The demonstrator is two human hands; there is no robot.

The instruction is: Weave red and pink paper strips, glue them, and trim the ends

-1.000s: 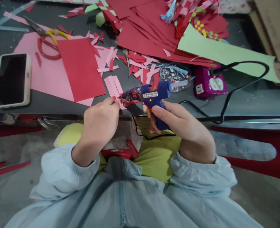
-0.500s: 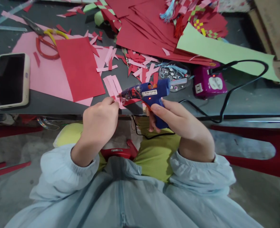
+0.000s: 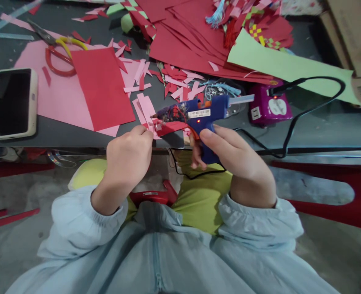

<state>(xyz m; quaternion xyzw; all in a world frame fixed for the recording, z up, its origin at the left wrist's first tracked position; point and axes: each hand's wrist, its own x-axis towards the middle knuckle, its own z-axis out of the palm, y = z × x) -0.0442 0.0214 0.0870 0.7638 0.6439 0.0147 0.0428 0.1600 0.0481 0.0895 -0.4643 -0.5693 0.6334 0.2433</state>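
My right hand (image 3: 226,147) is wrapped round the handle of a blue hot glue gun (image 3: 200,114), its tip pointing left and a clear glue stick (image 3: 243,99) out of its back. Under and beside the nozzle lie woven pink paper strips (image 3: 144,107) and a red paper strip (image 3: 176,127) at the table's near edge. My left hand (image 3: 129,151) is closed at the left end of these strips, pinching them; its fingertips are mostly hidden behind the knuckles. The tip is slightly above the strips; whether it touches them I cannot tell.
A phone (image 3: 13,104), scissors (image 3: 62,55) and a red paper sheet (image 3: 103,87) lie on the left. Paper scraps (image 3: 180,79) and stacked red paper (image 3: 189,41) are behind. A purple power adapter (image 3: 269,104) with a black cord (image 3: 290,130) stands on the right.
The glue gun has shifted a little to the right and its tip has lifted off the strips, showing more of the red strip. My left hand has stayed in place.
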